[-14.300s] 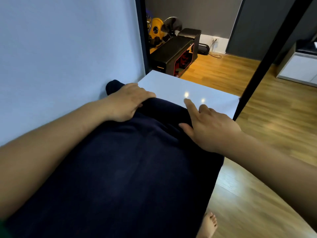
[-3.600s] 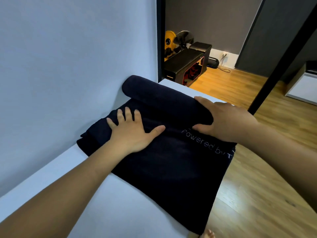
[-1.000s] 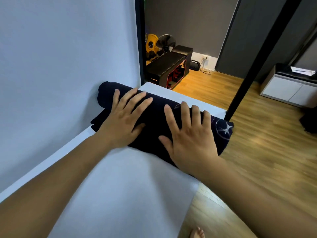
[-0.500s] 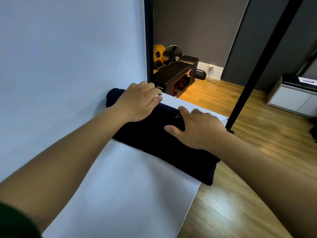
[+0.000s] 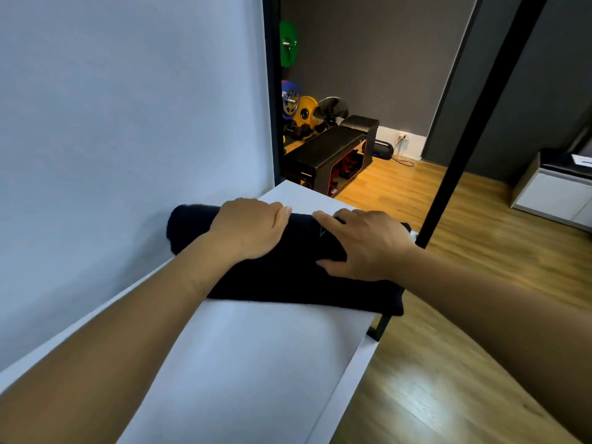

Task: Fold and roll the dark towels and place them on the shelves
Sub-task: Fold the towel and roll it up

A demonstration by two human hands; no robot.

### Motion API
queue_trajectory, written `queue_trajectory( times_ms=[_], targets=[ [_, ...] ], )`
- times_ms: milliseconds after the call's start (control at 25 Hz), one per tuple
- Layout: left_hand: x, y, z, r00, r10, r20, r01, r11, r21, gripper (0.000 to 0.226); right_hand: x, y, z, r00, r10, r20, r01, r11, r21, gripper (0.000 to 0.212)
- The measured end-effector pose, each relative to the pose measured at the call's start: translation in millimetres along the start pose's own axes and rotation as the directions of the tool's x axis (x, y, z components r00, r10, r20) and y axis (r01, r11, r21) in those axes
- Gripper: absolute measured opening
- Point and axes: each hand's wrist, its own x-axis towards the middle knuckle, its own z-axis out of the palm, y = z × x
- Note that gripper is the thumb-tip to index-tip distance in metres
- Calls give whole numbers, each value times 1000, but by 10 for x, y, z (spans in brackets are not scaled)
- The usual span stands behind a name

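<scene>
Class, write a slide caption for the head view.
Left hand and right hand hold a rolled towel on a white shelf.

I see both forearms bare, entering from 7 and 4 o'clock and converging toward 12. Left hand [image 5: 253, 229] is palm down, fingers curled over the far side of the rolled towel [image 5: 288, 277]. Right hand [image 5: 365, 245] sits just beside it at 3 o'clock, fingers bent over the top, thumb on the near face.

Rolled towel [image 5: 288, 280] on wht shelf [image 5: 256, 363].
</scene>
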Motion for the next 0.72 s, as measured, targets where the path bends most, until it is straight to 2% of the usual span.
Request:
queue_trajectory(
  times_ms=[80,160,240,360,440,480,560,720],
  targets=[
    [-330,104,-98,999,-29,-34,31,997,68,36,44,110,57,990,-140,-30,139,990,-35,85],
    [-632,178,-250,1000,-25,1,25,993,119,38,40,147,127,966,-246,-83,243,969,-46,89],
    [-867,275,-364,997,-38,71,34,998,50,40,-13,145,202,943,-293,-157,294,956,-16,95],
    [-1056,405,-378,964,-183,194,203,975,-88,45,-97,37,231,938,-264,-224,281,959,47,100],
    [-1085,477,-363,904,-306,298,376,901,-217,55,-140,-7,221,943,-245,-223,260,965,40,100],
    [-1105,523,-376,885,-327,331,416,875,-246,65,-158,-19,208,946,-242,-215,257,965,43,99],
    [-1184,674,-412,889,-328,319,402,894,-200,81,-205,-22,205,951,-223,-213,243,967,72,97],
    [-1383,1158,-388,887,-417,199,420,907,26,98,-334,-118,302,971,-178,-157,196,975,106,97]
  ],
)
